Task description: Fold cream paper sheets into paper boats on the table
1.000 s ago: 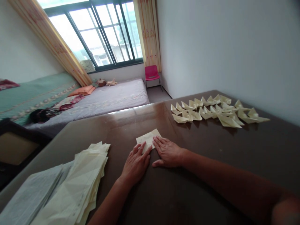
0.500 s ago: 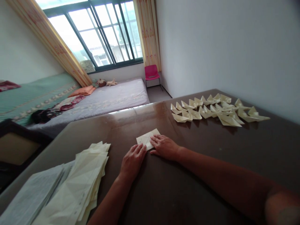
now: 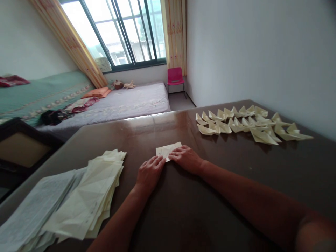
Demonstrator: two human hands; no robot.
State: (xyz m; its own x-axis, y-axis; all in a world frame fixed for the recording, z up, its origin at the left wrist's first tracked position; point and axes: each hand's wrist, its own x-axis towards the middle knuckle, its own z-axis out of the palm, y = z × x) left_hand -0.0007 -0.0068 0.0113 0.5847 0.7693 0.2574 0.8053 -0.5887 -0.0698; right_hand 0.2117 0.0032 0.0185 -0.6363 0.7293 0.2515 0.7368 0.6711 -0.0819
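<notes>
Paper: small cream folded-paper piece [image 3: 164, 150], lying on the glossy dark-brown desk [image 3: 181, 210] before me.
Left grip [image 3: 150, 171]: fingers curled at its near edge; whether they pinch, I cannot tell.
Right grip [image 3: 188, 159]: fingers over its right part; thumb hidden, hold unclear.
Crease: I'd align edges, then press evenly.

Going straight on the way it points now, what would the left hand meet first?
The cream paper, just ahead of the left hand and seemingly touching it; after that, perhaps the right hand, though depth is unclear.
</notes>
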